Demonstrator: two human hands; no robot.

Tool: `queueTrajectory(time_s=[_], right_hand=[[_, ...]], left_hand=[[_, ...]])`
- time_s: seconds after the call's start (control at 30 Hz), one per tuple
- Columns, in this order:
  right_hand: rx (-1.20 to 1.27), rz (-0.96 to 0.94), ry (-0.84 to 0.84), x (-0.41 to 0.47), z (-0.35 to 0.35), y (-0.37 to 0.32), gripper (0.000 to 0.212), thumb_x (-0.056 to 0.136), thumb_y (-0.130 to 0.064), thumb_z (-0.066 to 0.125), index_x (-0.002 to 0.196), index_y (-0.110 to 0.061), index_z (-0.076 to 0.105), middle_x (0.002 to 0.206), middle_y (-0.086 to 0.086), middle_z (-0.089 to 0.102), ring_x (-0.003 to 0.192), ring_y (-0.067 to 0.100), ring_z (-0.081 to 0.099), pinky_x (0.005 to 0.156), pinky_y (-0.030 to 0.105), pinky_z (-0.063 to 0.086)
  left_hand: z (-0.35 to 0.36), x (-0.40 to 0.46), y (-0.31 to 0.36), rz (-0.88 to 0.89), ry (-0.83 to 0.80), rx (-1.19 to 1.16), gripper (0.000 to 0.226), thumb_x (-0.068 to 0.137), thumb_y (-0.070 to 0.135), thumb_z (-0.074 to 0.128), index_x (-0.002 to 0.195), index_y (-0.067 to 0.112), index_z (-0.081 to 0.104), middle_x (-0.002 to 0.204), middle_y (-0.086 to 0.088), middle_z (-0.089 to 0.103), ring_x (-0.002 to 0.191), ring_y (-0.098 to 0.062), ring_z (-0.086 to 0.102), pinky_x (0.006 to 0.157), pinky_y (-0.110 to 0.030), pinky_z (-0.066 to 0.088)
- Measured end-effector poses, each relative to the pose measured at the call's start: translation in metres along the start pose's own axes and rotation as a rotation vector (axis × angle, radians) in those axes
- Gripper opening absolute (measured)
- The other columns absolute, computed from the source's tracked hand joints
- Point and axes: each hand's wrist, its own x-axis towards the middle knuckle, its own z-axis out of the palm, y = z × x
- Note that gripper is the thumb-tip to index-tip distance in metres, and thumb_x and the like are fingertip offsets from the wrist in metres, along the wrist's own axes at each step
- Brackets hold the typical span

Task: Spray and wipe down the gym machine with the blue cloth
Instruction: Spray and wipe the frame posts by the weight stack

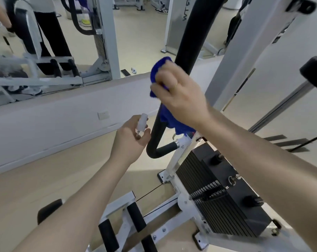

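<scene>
Both hands are busy: right hand (179,95) fingers clutch the blue cloth (159,70) against the black bar (194,33); left hand (130,139) fingers grip a spray bottle (142,122).

This was a gym: a weight stack (225,195), white machine frames (232,57), padded bars (195,33) and a wall mirror (50,39) reflecting more machines.

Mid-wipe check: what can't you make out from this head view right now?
- Spray bottle: body wrapped by the left hand; fill level hidden.
- Blue cloth: middle covered by the right hand, which is motion-blurred.
- Black padded bar: top cut off by the frame edge; wetness unreadable.
</scene>
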Motion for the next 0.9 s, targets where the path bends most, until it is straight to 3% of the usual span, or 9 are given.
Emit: queueTrajectory(time_s=[0.07,0.23,0.33,0.4,0.5,0.63,0.77,0.83,0.9], right_hand=[[0.016,0.149,-0.026,0.007,0.009,-0.001,0.018,0.090,-0.006,0.050,0.084,-0.003,0.066,0.092,0.014,0.065,0.087,0.028,0.063,0.079,0.031,0.050],[-0.034,0.085,-0.015,-0.014,0.049,-0.024,0.034,0.093,-0.001,0.050,0.064,-0.009,0.066,0.072,0.005,0.064,0.092,0.023,0.050,0.105,0.039,0.033],[0.147,0.153,0.027,-0.020,0.045,-0.037,0.014,0.081,-0.001,0.066,0.070,-0.008,0.068,0.075,0.006,0.066,0.092,0.024,0.051,0.096,0.037,0.036],[0.378,0.194,-0.090,-0.024,0.028,-0.049,0.005,0.077,0.001,0.066,0.078,-0.004,0.066,0.093,0.013,0.066,0.090,0.030,0.058,0.080,0.037,0.046],[0.731,0.580,-0.429,-0.031,-0.002,-0.061,0.010,0.091,-0.008,0.049,0.093,-0.002,0.056,0.118,0.012,0.055,0.092,0.026,0.057,0.073,0.032,0.048],[0.881,0.854,-0.651,-0.040,-0.017,-0.059,0.020,0.099,-0.027,0.037,0.095,-0.011,0.047,0.072,0.003,0.057,0.067,0.021,0.055,0.060,0.033,0.040],[1.359,1.208,-0.834,-0.060,-0.022,-0.038,0.032,0.091,-0.046,0.051,0.108,-0.018,0.055,0.099,0.002,0.067,0.093,0.019,0.063,0.084,0.034,0.050],[1.588,1.330,-0.923,-0.071,-0.027,-0.027,0.038,0.085,-0.041,0.062,0.108,-0.010,0.062,0.106,0.007,0.069,0.099,0.024,0.065,0.089,0.036,0.051],[1.731,1.493,-0.810,-0.080,-0.031,-0.019,0.029,0.083,-0.027,0.064,0.102,-0.006,0.065,0.102,0.011,0.071,0.093,0.025,0.066,0.084,0.035,0.053]], left_hand=[[0.002,0.000,-0.003,-0.008,0.004,0.008,0.018,0.086,0.014,0.057,0.101,0.024,0.053,0.090,0.002,0.061,0.069,-0.026,0.058,0.066,-0.037,0.052],[0.004,-0.007,-0.017,-0.035,-0.020,-0.030,0.015,0.086,0.018,0.058,0.100,0.022,0.055,0.088,-0.001,0.063,0.071,-0.027,0.058,0.068,-0.047,0.054],[0.005,-0.006,-0.011,-0.131,-0.085,-0.206,0.019,0.086,0.023,0.061,0.095,0.036,0.051,0.082,0.008,0.063,0.058,-0.013,0.059,0.058,-0.036,0.053],[0.009,-0.008,-0.004,-0.162,-0.110,-0.308,0.028,0.083,0.020,0.066,0.092,0.041,0.049,0.078,0.011,0.063,0.062,-0.007,0.061,0.057,-0.026,0.051],[0.013,-0.014,0.001,-0.147,-0.155,-0.327,0.030,0.080,0.014,0.070,0.087,0.037,0.051,0.073,0.016,0.062,0.066,-0.005,0.061,0.059,-0.022,0.048],[0.012,-0.018,0.004,-0.139,-0.249,-0.375,0.014,0.083,0.009,0.065,0.089,0.019,0.056,0.065,0.003,0.060,0.053,-0.016,0.053,0.053,-0.028,0.047],[0.005,-0.016,0.008,-0.121,-0.311,-0.362,0.016,0.086,0.007,0.059,0.097,0.018,0.058,0.067,-0.003,0.058,0.052,-0.018,0.052,0.054,-0.030,0.048],[0.000,-0.011,0.006,-0.136,-0.247,-0.359,0.016,0.086,0.006,0.058,0.092,0.021,0.059,0.066,-0.002,0.058,0.052,-0.017,0.051,0.055,-0.031,0.047],[-0.003,-0.003,0.007,-0.157,-0.144,-0.359,0.020,0.087,0.007,0.057,0.085,0.027,0.058,0.064,0.001,0.058,0.051,-0.018,0.051,0.056,-0.033,0.047]])
